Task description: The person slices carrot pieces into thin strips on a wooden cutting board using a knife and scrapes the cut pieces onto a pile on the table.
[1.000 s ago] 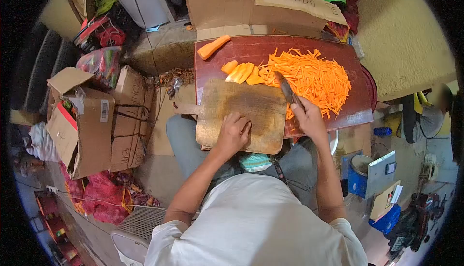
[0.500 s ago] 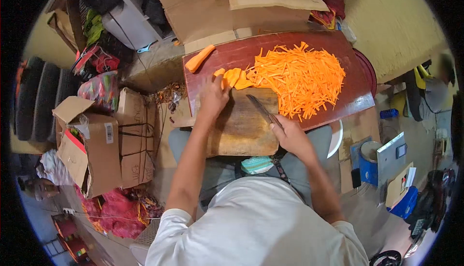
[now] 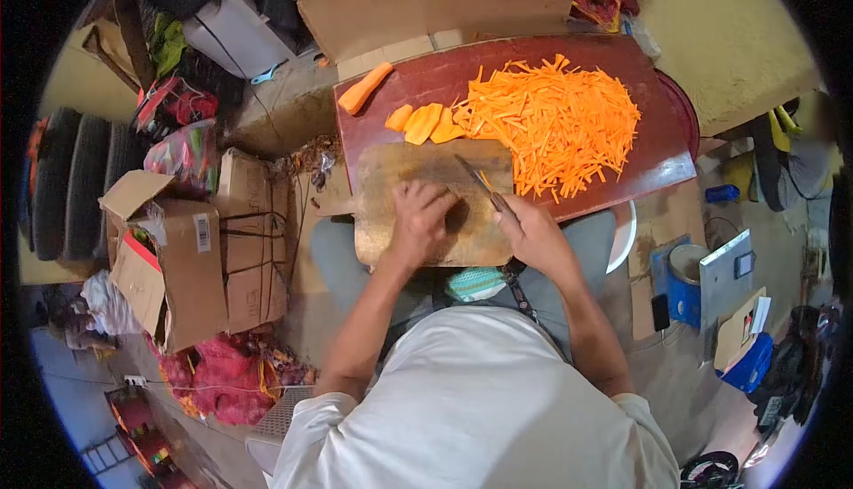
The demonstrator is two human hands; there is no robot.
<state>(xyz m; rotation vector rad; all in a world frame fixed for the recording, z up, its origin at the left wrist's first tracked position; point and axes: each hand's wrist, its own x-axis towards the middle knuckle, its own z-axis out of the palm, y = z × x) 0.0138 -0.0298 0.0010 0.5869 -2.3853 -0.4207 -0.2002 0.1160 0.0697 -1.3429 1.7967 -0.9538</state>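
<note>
My right hand [image 3: 538,236] is closed round the handle of a knife [image 3: 480,182], whose blade points up and to the left over the wooden cutting board [image 3: 382,187]. A thin orange sliver shows beside the blade. Over the middle of the board, my left hand [image 3: 422,218] has its fingers curled down; whatever lies under them is hidden. Beyond the board are several carrot slices [image 3: 423,123], next to a large heap of carrot strips [image 3: 555,125]. One peeled carrot [image 3: 364,89] lies at the far left of the red table [image 3: 657,178].
The board rests over my lap at the table's near edge. A cardboard sheet [image 3: 355,9] stands behind the table. Cardboard boxes [image 3: 182,267] are at the left, with red mesh sacks [image 3: 227,382] nearby. A blue bucket [image 3: 684,285] stands on the right. Another person sits at the far right.
My left hand has moved from the carrot slices back toward me onto the board. The knife stays in my right hand over the board's right side. The camera view has shifted slightly.
</note>
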